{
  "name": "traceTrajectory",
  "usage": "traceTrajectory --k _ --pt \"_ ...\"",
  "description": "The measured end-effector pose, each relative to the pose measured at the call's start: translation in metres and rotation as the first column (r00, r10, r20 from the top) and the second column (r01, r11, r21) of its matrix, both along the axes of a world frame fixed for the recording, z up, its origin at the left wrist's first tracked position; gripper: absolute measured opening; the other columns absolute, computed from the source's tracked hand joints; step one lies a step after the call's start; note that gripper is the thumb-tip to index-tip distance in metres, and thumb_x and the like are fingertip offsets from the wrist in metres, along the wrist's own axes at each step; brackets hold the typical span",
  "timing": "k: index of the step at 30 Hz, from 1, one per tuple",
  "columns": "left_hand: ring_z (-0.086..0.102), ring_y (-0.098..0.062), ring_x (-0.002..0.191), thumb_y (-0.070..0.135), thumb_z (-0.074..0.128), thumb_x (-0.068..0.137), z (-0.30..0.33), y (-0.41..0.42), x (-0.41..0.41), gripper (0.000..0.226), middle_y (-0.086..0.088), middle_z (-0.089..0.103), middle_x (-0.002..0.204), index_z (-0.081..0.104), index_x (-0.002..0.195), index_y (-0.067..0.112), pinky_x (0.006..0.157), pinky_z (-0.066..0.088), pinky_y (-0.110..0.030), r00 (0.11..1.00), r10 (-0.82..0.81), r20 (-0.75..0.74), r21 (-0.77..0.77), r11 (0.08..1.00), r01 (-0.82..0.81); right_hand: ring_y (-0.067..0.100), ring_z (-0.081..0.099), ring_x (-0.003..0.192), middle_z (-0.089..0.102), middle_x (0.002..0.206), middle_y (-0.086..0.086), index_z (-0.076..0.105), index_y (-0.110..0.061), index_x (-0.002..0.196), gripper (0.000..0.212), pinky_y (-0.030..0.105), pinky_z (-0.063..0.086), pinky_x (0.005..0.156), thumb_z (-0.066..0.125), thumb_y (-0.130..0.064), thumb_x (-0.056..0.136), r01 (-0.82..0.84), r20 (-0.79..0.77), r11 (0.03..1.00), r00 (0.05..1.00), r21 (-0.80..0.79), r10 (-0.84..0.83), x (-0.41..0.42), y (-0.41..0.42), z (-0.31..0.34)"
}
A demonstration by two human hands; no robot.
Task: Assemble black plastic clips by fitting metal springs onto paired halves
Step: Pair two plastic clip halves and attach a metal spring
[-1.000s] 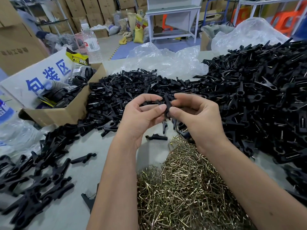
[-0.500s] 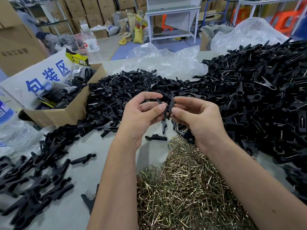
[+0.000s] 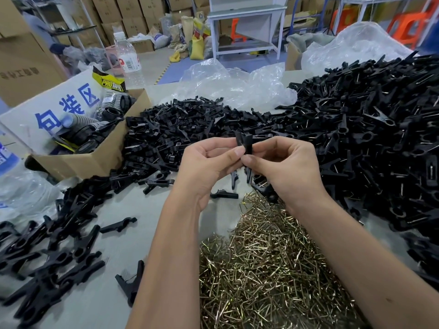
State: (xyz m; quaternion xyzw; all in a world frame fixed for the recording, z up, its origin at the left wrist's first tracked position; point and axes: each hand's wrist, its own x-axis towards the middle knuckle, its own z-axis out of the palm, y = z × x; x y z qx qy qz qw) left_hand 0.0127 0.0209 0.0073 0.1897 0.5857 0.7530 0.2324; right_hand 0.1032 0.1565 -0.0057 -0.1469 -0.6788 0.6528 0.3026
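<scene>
Cardboard boxes fill the background behind a grey tabletop [image 3: 123, 238] crowded with parts. Both hands meet above its middle: the left hand [image 3: 206, 167] and right hand [image 3: 285, 169] each pinch one of two black clip halves [image 3: 244, 144], held upright and pressed side by side, likely to line them up for a spring. Whether a spring is on yet, I cannot tell. Brass springs [image 3: 266, 262] lie heaped just below, loose halves [image 3: 180, 129] behind, finished clips [image 3: 370, 129] to the right, so bare room remains only at the left front
</scene>
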Motion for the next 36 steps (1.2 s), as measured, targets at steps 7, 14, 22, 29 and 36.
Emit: traceTrajectory --k 7,14,22,29,36 --pt "0.077 -0.023 0.081 0.009 0.089 0.056 0.000 -0.005 -0.003 0.034 -0.006 0.076 0.075 0.078 0.088 0.011 0.087 0.062 -0.035 0.999 -0.046 -0.027 -0.093 0.995 0.043 0.017 0.069 0.063 0.073 0.069 -0.003 0.076 -0.016 0.078 0.018 0.034 0.060 0.061 0.093 -0.017 0.075 0.036 0.015 0.915 0.999 0.403 -0.046 0.004 0.001 0.002" --pt "0.077 -0.024 0.076 0.007 0.077 0.087 0.000 -0.007 -0.007 0.022 -0.018 0.078 0.102 0.070 0.107 0.001 0.067 0.062 -0.027 0.991 0.123 0.045 -0.121 0.986 -0.117 0.003 0.070 0.070 0.074 0.075 -0.012 0.079 -0.022 0.084 0.018 0.028 0.061 0.073 0.090 -0.009 0.077 -0.215 0.227 0.756 0.970 0.618 0.090 0.006 0.006 0.011" --pt "0.077 -0.028 0.078 0.003 0.070 0.095 -0.003 -0.013 -0.012 0.032 -0.021 0.077 0.097 0.062 0.123 0.015 0.064 0.059 -0.021 0.978 0.192 0.080 -0.041 0.981 -0.189 0.005 0.053 0.101 0.055 0.095 -0.021 0.077 -0.035 0.100 0.016 0.021 0.042 0.078 0.084 -0.034 0.086 -0.620 0.653 0.344 0.757 0.705 0.025 0.006 0.001 0.015" --pt "0.075 -0.019 0.072 0.003 0.068 0.096 -0.001 -0.016 -0.013 0.015 -0.009 0.078 0.087 0.075 0.107 0.010 0.061 0.057 -0.017 0.987 0.150 0.052 -0.102 0.984 -0.144 0.000 0.058 0.063 0.065 0.070 -0.010 0.065 -0.025 0.076 0.021 0.021 0.047 0.059 0.083 -0.025 0.088 -0.583 0.621 0.575 0.768 0.574 0.158 0.011 0.009 0.019" --pt "0.077 -0.025 0.075 -0.004 0.070 0.091 -0.001 -0.018 -0.012 0.020 -0.015 0.078 0.091 0.073 0.111 -0.002 0.064 0.058 -0.019 0.988 0.110 0.104 -0.108 0.989 -0.099 0.013 0.064 0.061 0.073 0.072 -0.004 0.080 -0.027 0.091 0.016 0.030 0.057 0.064 0.075 -0.012 0.094 -0.402 0.359 0.831 0.894 0.384 0.267 0.012 0.016 0.023"
